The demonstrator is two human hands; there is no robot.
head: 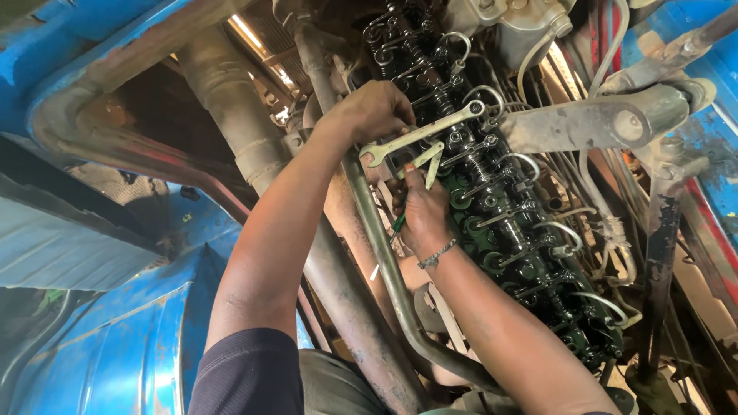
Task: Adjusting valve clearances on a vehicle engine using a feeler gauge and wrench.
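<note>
1. The left hand (373, 111) is clamped around the long silver steel combination wrench (423, 132), whose ring end sits on a nut at 2 o'clock on the dark green oily valve-train row (492, 207).
2. The right hand (423, 211) pinches thin silver feeler-gauge blades (432, 163) just below the wrench, at 6 o'clock.
3. Risk, as I judge it: oil could let the ring slip off the nut, driving the knuckles into the coiled grey valve springs (477, 165).
</note>
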